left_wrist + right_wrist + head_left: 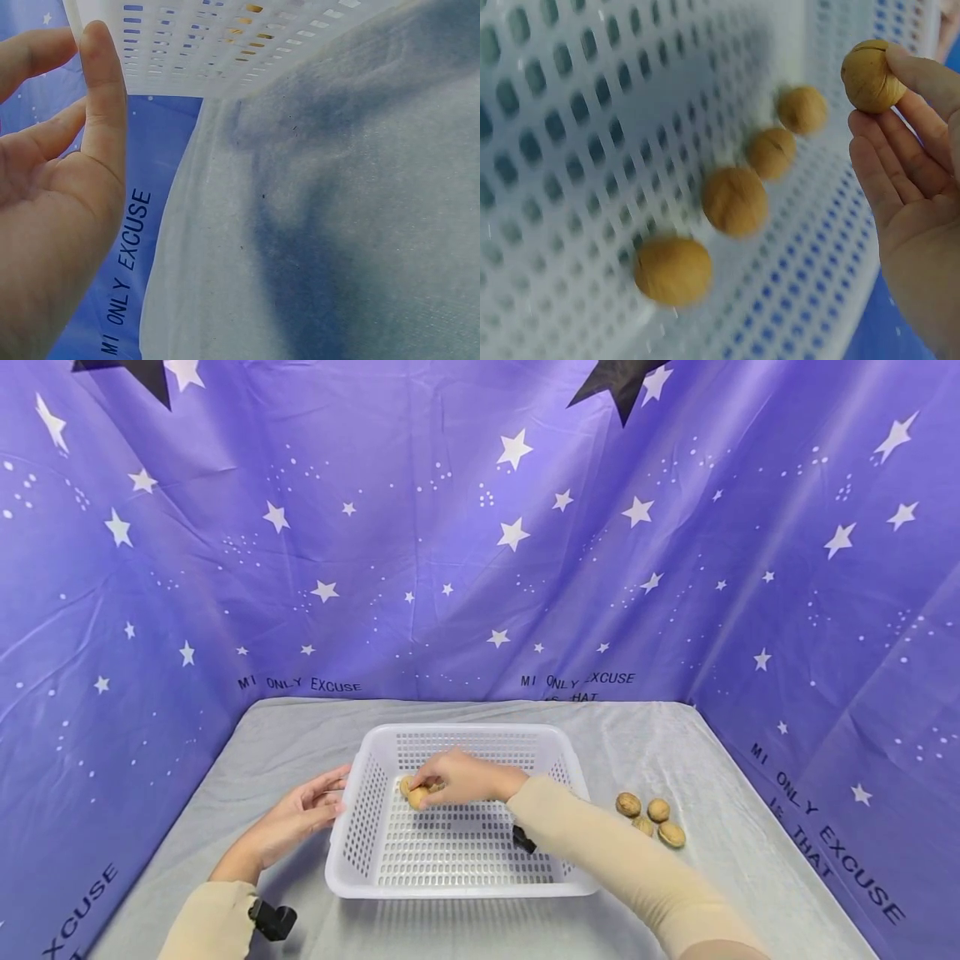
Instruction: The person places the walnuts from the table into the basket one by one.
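Observation:
A white perforated plastic basket (465, 891) stands on the cloth-covered table. Inside it, toward the far left, my right hand (465, 779) pinches a walnut (871, 77) between thumb and fingertips. Several other walnuts (733, 201) lie in a rough row on the basket floor in the right wrist view; in the head view the right hand hides most of them. At the basket's left side, my left hand (298, 814) holds the rim, its thumb (102, 67) and a finger meeting at the edge in the left wrist view.
Right of the basket, several walnuts (658, 810) lie grouped on the grey table cloth (300, 735). A purple star-printed curtain (450, 527) closes off the back and both sides. The right forearm (615, 852) crosses the basket's right rim.

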A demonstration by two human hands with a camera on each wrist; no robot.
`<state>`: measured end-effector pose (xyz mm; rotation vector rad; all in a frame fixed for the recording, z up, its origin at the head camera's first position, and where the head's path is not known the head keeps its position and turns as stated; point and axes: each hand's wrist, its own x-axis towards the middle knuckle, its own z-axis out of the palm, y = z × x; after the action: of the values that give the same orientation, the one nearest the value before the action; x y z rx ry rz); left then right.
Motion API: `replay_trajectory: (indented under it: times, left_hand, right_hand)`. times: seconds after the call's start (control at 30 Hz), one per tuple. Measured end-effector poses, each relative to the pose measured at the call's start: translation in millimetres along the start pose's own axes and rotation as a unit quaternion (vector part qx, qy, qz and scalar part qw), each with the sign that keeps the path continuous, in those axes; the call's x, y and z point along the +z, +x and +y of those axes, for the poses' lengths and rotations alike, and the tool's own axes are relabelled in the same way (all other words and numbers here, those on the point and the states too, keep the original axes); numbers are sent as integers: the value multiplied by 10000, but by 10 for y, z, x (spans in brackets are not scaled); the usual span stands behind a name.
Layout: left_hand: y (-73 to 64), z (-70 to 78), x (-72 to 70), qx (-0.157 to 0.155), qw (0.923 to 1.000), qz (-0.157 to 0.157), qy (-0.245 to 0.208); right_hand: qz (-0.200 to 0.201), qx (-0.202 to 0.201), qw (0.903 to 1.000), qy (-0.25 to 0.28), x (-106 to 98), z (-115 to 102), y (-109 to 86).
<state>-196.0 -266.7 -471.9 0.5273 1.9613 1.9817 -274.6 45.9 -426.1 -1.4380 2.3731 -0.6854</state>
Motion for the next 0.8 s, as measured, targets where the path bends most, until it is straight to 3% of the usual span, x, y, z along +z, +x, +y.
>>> replay_trajectory:
  times: [0.33,0.47,0.8]
  left_hand:
    - [5,7,7,-16,10000,-16,-31]
    - [-2,16,10,10,10000,-24,8]
    - [-22,53,42,33,10000,36,-2]
  right_hand:
    - [-273,-41,9995,-142,394,35,214]
    - [-233,115,9994,-206,435,47,236]
    - [-166,408,9986,293,415,41,227]
